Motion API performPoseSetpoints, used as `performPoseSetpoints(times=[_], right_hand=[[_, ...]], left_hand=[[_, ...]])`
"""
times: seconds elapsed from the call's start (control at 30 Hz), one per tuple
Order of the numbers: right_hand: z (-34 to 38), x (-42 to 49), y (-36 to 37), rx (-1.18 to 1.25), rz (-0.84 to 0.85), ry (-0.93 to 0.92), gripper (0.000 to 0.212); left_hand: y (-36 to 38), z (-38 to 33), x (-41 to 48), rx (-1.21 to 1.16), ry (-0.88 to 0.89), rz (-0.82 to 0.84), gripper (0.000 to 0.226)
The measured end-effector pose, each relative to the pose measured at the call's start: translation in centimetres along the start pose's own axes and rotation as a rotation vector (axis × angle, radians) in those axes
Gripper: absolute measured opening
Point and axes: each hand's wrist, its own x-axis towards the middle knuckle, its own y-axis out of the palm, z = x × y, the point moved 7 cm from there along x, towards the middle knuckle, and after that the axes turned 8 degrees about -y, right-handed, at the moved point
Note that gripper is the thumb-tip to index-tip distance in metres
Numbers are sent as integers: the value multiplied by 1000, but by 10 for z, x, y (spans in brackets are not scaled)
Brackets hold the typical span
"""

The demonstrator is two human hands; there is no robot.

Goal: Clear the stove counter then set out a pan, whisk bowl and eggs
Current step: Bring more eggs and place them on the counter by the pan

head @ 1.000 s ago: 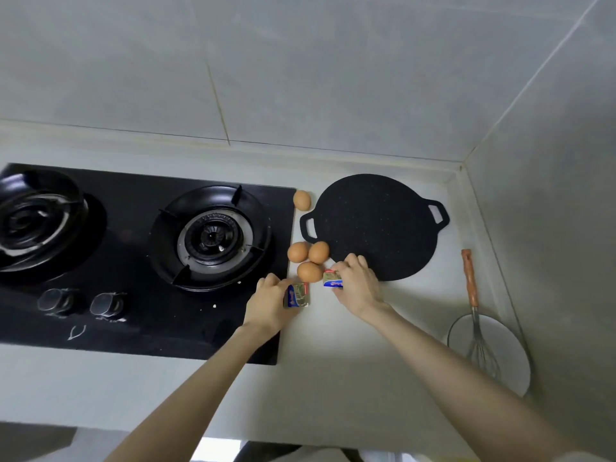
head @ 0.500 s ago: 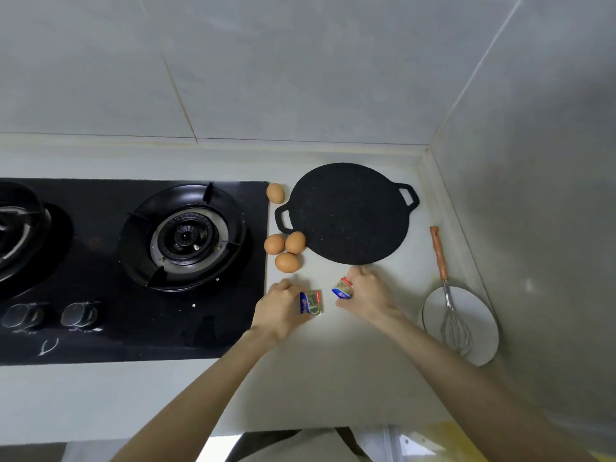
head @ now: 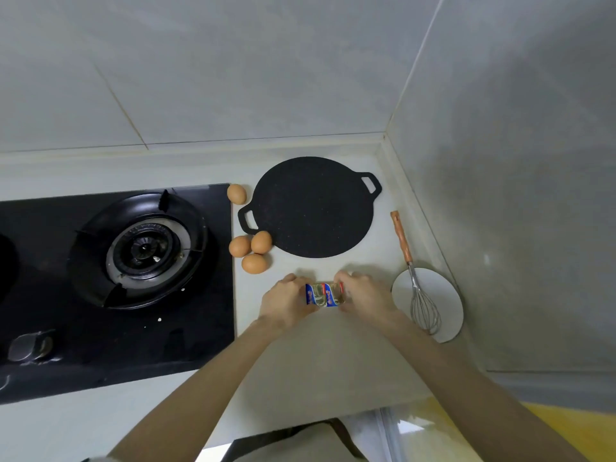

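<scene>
A flat black pan (head: 311,208) with two loop handles lies on the pale counter (head: 316,358) right of the stove. Three brown eggs (head: 254,250) cluster at its near left edge, and a fourth egg (head: 236,194) sits farther back by the stove's corner. A white bowl (head: 446,303) holds a wire whisk (head: 421,303) with an orange handle at the right. My left hand (head: 286,303) and right hand (head: 365,296) each pinch a small blue and gold packet (head: 325,294); the two packets are side by side and touching, in front of the pan.
A black gas stove (head: 116,278) with a burner (head: 143,250) and knobs (head: 30,346) fills the left. Tiled walls close the back and the right side. The counter's front edge runs near my body.
Both hands drew back from the eggs toward me and brought the two packets together, so they now touch. The view also swung to the right.
</scene>
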Motion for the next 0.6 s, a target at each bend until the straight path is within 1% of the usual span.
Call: performPoseSetpoints(times=[0.13,0.33,0.43,0.6], right_hand=[[-10,3,-2,-53,-41,34,36],[-25,8,-3,-115,-24,108,31],[-28,9,-4,-167,-23,103,30],[-28,7,-4,-152,-19,75,30]], left_hand=[[3,-6,5,-13,5,-7,36],[8,-15,13,-46,-15,-5,37],[9,-17,15,-35,-10,-9,39],[9,-16,14,-62,-2,9,44]])
